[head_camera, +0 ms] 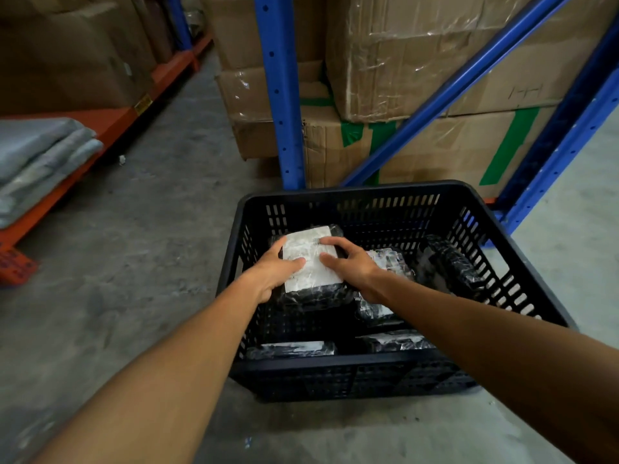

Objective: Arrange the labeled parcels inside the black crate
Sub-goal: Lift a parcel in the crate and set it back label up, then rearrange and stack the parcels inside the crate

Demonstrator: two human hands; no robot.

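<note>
Blue rack uprights (279,95) stand behind the scene, with taped cardboard boxes (418,58) stacked among them on the concrete floor (150,229). To the left, an orange shelf (110,125) carries a pile of folded grey bags (37,155).

The black crate (335,366) sits on the floor just in front of the rack, its slotted walls open to view. Both forearms reach into it from the near side.

Inside, at the left and toward the far wall, lies the held parcel (310,259): a black-wrapped block with a white label facing up. It is raised above the crate bottom, tilted slightly. The left hand (273,272) clasps its left edge, thumb lying across the label and fingers wrapped down the side. The right hand (351,266) grips its right edge, thumb and forefinger on the label, the other fingers curled over the far corner. The parcel lies between the two hands, both touching it.

More black-wrapped parcels lie in the crate: one (388,259) just right of the right hand, a dark one (452,262) against the right wall, and two (291,349) along the near wall, labels partly showing.
</note>
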